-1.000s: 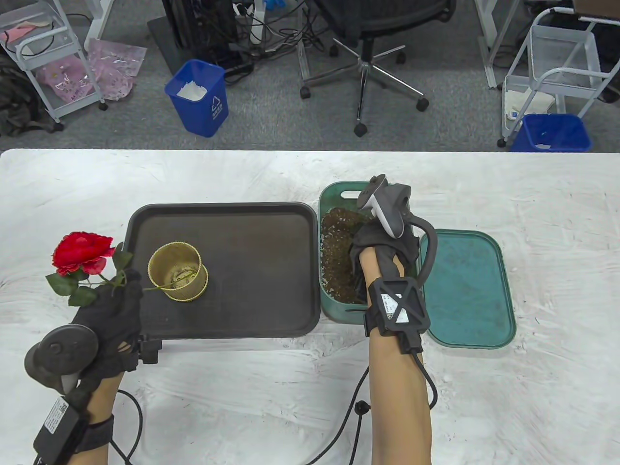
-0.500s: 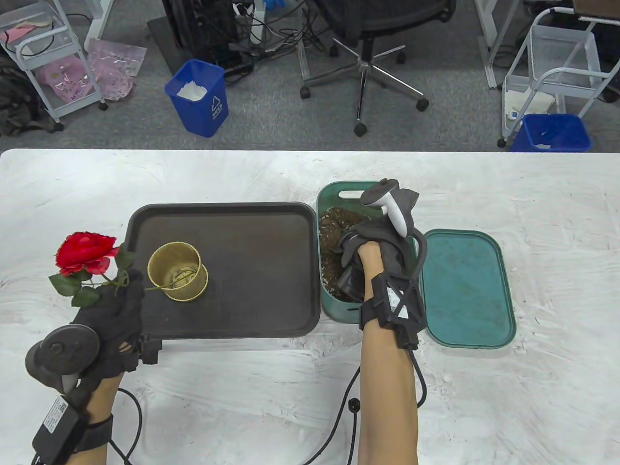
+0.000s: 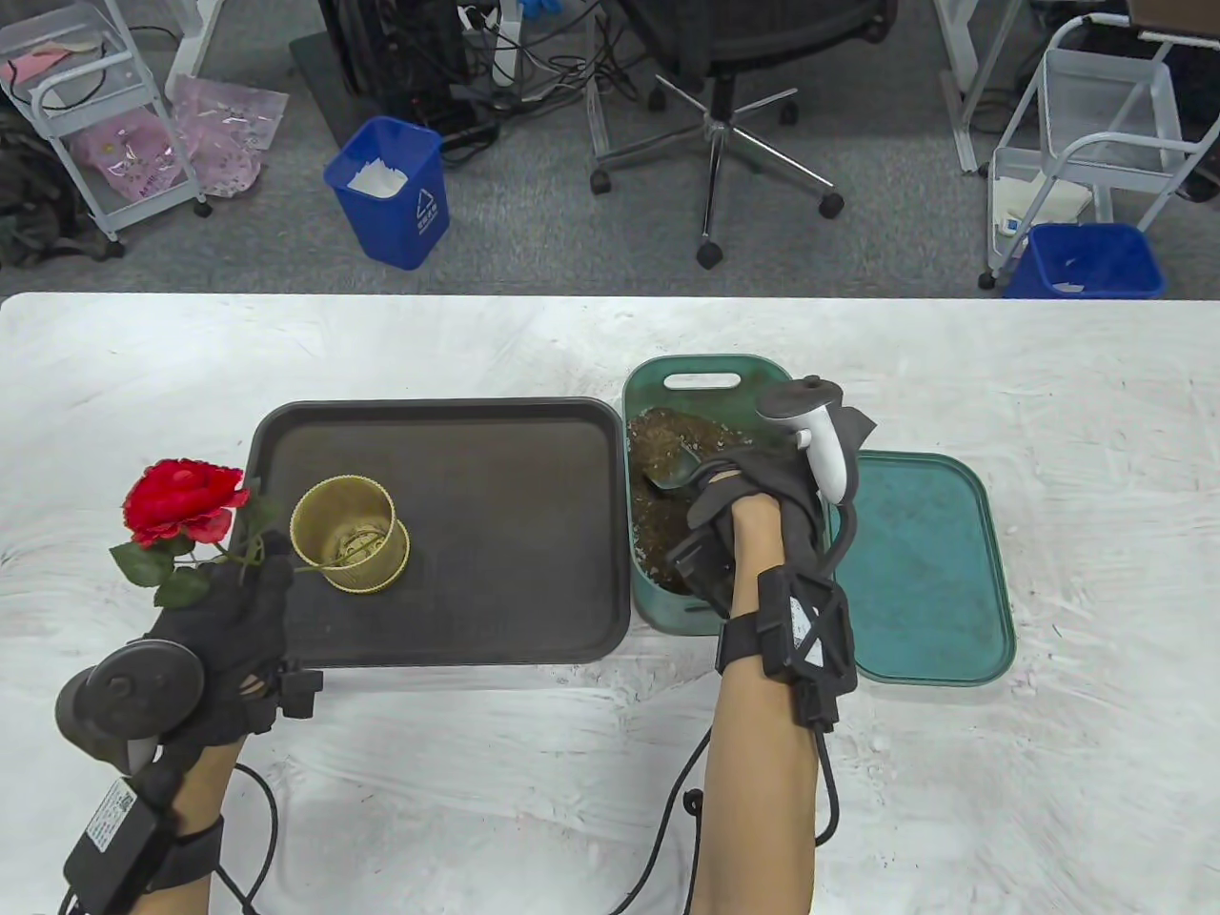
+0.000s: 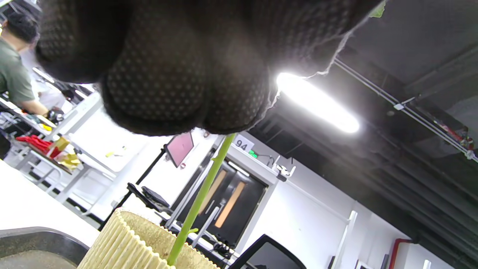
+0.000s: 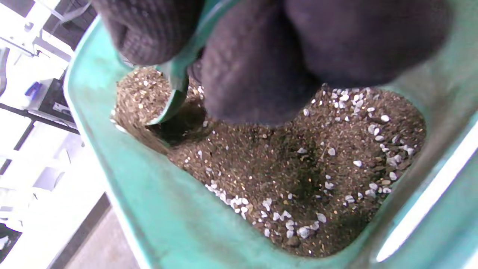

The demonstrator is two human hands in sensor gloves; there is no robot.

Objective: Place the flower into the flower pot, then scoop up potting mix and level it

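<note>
Table view: the left hand [image 3: 229,624] pinches the flower [image 3: 183,500] by its stem, whose end dips into the gold flower pot [image 3: 350,536] on the dark tray [image 3: 496,534]. The right hand [image 3: 758,505] grips a green scoop [image 3: 672,464] in the potting mix [image 3: 667,496].

Left wrist view: the fingers [image 4: 157,74] close on the stem above the pot.

Right wrist view: the fingers [image 5: 257,74] wrap the scoop's handle inside the green bin [image 5: 157,209].

Office clutter lying around a white work table

A white table [image 3: 1048,400] is filling the foreground, with a dark tray [image 3: 496,534] sitting on it and a teal lid [image 3: 915,572] lying flat well to the tray's right. Behind the table, on grey carpet, a black swivel chair [image 3: 734,114] is standing between two blue bins [image 3: 391,191] [image 3: 1087,262]; white wire carts [image 3: 86,105] [image 3: 1096,133] are flanking the scene, and pink plastic bags [image 3: 224,133] are lying beside the left cart. Cables [image 3: 515,67] are trailing near the chair.
</note>
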